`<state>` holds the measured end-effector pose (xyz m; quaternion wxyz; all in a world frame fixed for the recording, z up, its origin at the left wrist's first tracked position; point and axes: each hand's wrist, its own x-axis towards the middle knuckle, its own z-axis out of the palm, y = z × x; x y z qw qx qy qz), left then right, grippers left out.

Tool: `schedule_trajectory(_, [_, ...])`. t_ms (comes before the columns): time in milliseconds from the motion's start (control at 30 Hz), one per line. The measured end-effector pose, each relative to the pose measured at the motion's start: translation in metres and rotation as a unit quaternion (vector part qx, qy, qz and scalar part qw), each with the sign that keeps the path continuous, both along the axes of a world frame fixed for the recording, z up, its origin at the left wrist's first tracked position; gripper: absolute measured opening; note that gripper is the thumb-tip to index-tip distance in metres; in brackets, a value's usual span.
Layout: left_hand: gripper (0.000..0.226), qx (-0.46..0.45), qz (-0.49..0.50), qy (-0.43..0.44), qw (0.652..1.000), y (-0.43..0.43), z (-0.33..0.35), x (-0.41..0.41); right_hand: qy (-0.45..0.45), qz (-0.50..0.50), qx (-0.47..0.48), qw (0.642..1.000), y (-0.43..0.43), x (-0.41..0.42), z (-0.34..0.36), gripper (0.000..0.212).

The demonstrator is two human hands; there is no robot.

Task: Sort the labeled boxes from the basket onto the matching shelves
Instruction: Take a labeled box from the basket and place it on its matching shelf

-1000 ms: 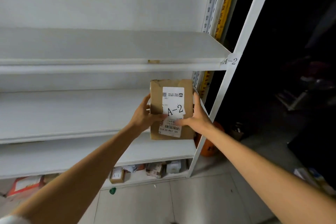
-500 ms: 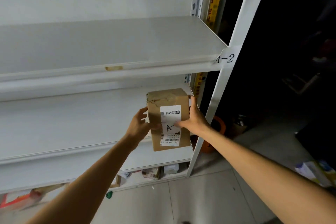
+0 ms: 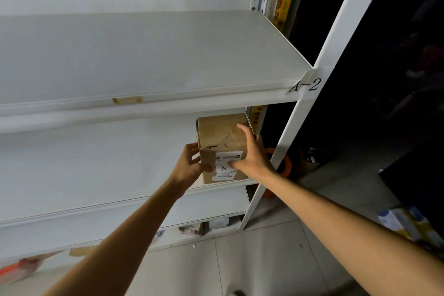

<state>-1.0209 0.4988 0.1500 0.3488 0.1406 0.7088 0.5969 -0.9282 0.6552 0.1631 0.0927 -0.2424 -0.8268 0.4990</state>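
Box, just one (label half hidden), is gripped by left hand and right hand.

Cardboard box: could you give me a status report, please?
Gripping cardboard box: left hand, right hand. Box at shelf front edge, below A-2 tag. Nothing blocking.

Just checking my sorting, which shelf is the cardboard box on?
The middle shelf, just under the A-2 tag: the box sits at its right end. The top shelf shows no box.
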Motion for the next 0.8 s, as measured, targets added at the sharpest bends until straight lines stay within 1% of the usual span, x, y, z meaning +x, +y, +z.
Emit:
schedule_trajectory(67, [0.072, -0.011, -0.005, 0.004, 1.0, 0.0, 0.0, -0.004, -0.012, 0.003, 0.021, 1.0, 0.004, -0.004, 0.001, 0.098])
schedule_trajectory(133, [0.082, -0.044, -0.021, 0.021, 0.999, -0.003, 0.0, -0.003, -0.033, 0.006, 0.055, 0.998, 0.003, -0.003, 0.001, 0.103])
schedule_trajectory(167, [0.085, -0.072, -0.03, 0.043, 0.996, -0.004, 0.001, -0.001, -0.039, 0.001, 0.091, 0.995, 0.003, -0.003, 0.001, 0.107])
schedule_trajectory(200, [0.086, -0.098, -0.031, 0.064, 0.993, -0.006, 0.003, 0.0, -0.046, -0.002, 0.151, 0.987, 0.003, -0.004, 0.002, 0.11])
schedule_trajectory(233, [0.086, -0.118, -0.023, 0.081, 0.989, -0.009, 0.005, 0.0, -0.052, 0.005, 0.218, 0.975, 0.0, -0.005, 0.004, 0.111])
schedule_trajectory(300, [0.082, -0.136, 0.002, 0.114, 0.984, -0.017, 0.013, -0.001, -0.045, 0.05, 0.339, 0.938, -0.007, -0.009, 0.011, 0.106])
schedule_trajectory(367, [0.076, -0.156, 0.018, 0.17, 0.973, -0.03, 0.022, -0.004, -0.015, 0.102, 0.41, 0.906, -0.018, -0.014, 0.018, 0.098])
schedule_trajectory(467, [0.066, -0.194, 0.031, 0.253, 0.947, -0.062, 0.036, -0.007, -0.001, 0.181, 0.406, 0.896, -0.052, -0.023, 0.031, 0.08])
schedule_trajectory(533, [0.061, -0.24, 0.025, 0.313, 0.918, -0.093, 0.046, -0.009, 0.008, 0.241, 0.396, 0.886, -0.083, -0.032, 0.037, 0.07])
schedule_trajectory(600, [0.058, -0.29, 0.028, 0.354, 0.889, -0.129, 0.056, -0.01, 0.013, 0.291, 0.401, 0.869, -0.118, -0.045, 0.045, 0.067])
schedule_trajectory(800, [0.05, -0.381, 0.121, 0.358, 0.844, -0.281, 0.082, 0.002, 0.048, 0.426, 0.41, 0.805, -0.259, -0.084, 0.081, 0.068])
